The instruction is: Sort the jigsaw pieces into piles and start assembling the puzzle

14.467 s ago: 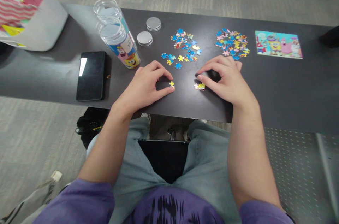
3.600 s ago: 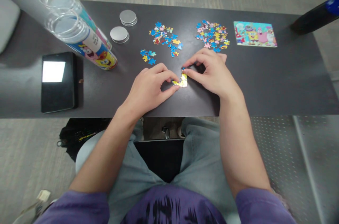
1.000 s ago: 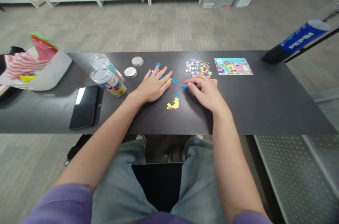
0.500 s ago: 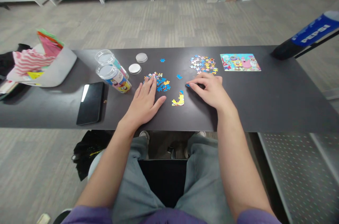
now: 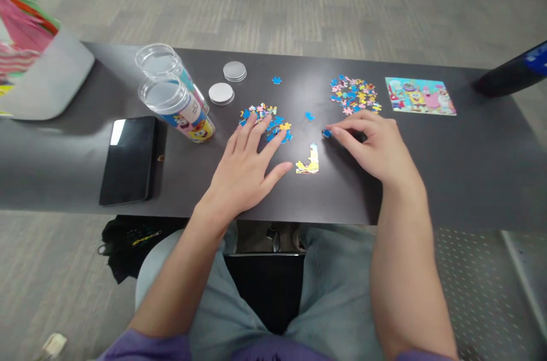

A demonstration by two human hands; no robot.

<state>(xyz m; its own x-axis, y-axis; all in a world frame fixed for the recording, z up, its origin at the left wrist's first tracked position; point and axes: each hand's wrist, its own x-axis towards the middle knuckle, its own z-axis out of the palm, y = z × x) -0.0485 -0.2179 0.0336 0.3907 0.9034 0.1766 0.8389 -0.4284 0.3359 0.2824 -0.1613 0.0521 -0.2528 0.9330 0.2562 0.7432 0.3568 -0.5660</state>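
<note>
Between the thumb and fingertips of my right hand [image 5: 371, 142] is a small blue puzzle piece [image 5: 326, 133]. My left hand [image 5: 245, 170] lies with fingers spread, its fingertips over the near edge of a pile of loose puzzle pieces [image 5: 280, 130]. Between the hands sits a joined L-shaped section of yellow and white puzzle pieces [image 5: 314, 163]. Two single blue pieces, one nearer [image 5: 310, 117] and one farther back [image 5: 277, 81], lie apart from the piles. Beyond my right hand is a second, multicoloured pile of pieces [image 5: 354, 93].
A picture card [image 5: 421, 96] lies at the back right, near a dark blue cylinder [image 5: 504, 73]. To the left stand two clear-topped printed canisters [image 5: 188, 116], white round lids [image 5: 221, 93], a black tablet or phone [image 5: 129, 159] and a white bin [image 5: 64, 76] with colourful packets.
The camera view has shifted and come closer to the table. My right hand still pinches the blue piece, now more plainly seen; my left hand stays spread at the pile.
</note>
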